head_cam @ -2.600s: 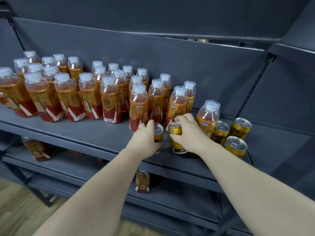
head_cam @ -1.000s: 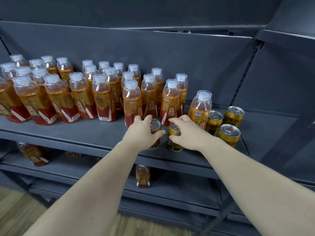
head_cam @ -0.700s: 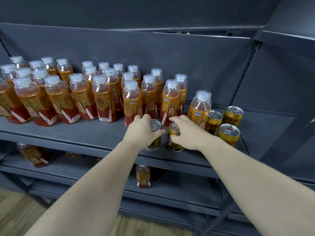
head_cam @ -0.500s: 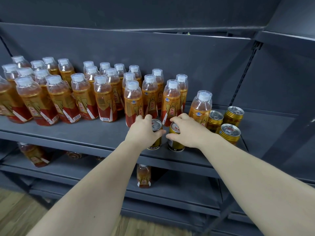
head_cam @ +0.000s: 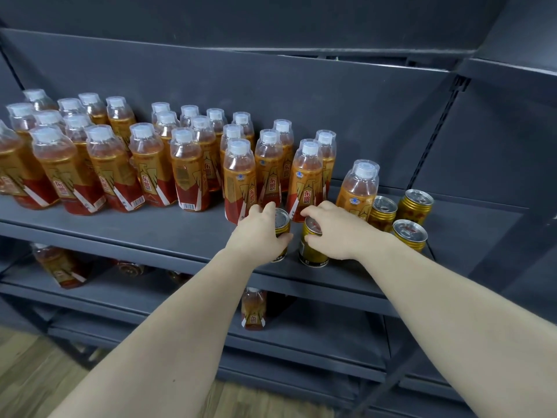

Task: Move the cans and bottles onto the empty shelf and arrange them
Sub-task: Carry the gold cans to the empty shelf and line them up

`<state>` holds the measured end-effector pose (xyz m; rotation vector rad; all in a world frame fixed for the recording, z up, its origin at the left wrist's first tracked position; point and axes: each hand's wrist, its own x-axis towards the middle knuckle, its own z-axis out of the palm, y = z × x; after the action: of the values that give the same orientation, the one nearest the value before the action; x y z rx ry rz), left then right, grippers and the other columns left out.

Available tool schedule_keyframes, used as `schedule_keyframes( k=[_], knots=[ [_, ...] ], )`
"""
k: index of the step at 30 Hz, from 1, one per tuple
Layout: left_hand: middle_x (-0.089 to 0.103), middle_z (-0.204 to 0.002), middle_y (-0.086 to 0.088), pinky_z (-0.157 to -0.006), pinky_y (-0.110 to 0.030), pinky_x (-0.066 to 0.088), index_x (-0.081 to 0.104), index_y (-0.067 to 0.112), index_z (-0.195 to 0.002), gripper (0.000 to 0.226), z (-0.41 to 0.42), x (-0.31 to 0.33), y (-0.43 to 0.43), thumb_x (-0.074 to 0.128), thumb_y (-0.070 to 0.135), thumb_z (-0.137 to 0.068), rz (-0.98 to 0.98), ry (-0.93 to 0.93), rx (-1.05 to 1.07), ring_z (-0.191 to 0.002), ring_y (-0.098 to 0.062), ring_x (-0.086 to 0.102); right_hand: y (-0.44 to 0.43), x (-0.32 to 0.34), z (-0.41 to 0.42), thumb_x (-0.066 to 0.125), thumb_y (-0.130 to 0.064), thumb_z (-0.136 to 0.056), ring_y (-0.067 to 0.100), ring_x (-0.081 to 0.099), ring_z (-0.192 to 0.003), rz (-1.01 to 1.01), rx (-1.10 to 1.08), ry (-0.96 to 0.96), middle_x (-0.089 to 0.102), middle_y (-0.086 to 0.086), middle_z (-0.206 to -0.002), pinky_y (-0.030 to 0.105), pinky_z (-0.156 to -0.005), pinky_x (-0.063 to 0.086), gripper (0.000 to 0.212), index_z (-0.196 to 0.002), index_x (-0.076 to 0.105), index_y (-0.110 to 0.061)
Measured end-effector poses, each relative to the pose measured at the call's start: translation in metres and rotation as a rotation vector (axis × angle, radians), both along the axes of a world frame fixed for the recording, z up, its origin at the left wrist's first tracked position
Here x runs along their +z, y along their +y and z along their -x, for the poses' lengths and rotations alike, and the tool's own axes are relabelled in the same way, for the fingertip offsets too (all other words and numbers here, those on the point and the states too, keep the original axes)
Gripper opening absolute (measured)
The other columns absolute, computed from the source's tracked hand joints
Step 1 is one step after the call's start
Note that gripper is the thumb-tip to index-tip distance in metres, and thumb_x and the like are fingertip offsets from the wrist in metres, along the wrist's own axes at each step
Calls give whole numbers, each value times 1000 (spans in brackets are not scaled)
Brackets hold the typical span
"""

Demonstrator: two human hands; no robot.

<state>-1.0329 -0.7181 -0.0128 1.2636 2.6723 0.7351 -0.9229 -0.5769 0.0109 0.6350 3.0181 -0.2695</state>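
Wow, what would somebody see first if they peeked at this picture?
First comes the big crowd of orange drink bottles with white caps, standing in rows across the left and middle of the dark grey shelf. Next are two bare arms reaching in: the left hand grips the left gold can and the right hand grips the right gold can, near the shelf's front edge. Three more gold cans stand further right.

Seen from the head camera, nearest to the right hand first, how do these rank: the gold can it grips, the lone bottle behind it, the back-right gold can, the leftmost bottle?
1. Gold metal can, gripped by the right hand.
2. Lone clear plastic bottle of amber drink, just behind the hand.
3. Back-right gold can, farther right.
4. Leftmost bottle, at the far left edge.
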Motion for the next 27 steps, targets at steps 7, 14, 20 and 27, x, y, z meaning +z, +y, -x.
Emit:
schedule_keyframes(
  k=[7,14,20,27],
  knots=[
    [45,-138,-11,-100,-40,48,36,13,-145,67,-1,0,2,62,48,-94,14,8,11,-123,-30,52,-4,-4,4,49,-69,-91,26,53,-116,-83,-110,61,49,6,-131,38,-89,53,70,-145,43,-26],
    [43,-140,-11,-99,-40,51,34,17,-149,69,-1,-1,5,62,48,-94,43,48,-10,-122,-31,54,-4,-6,1,58,-53,-94,25,50,-123,34,-64,61,43,6,-139,37,-98,50,68,-151,33,-24],
    [46,-136,-11,-96,-41,52,38,17,-146,66,1,-1,4,63,47,-94,43,53,-3,-119,-32,54,-7,-8,3,58,-61,-91,24,53,-116,13,-102,100,46,6,-134,34,-89,51,71,-147,38,-23],
    [37,-150,-10,-102,-39,47,19,16,-156,92,2,-10,3,72,48,-87,4,-60,33,-135,-31,44,-11,-14,0,68,-50,-89,26,49,-127,107,-128,101,34,7,-147,38,-99,51,84,-154,23,-24]
  ],
)
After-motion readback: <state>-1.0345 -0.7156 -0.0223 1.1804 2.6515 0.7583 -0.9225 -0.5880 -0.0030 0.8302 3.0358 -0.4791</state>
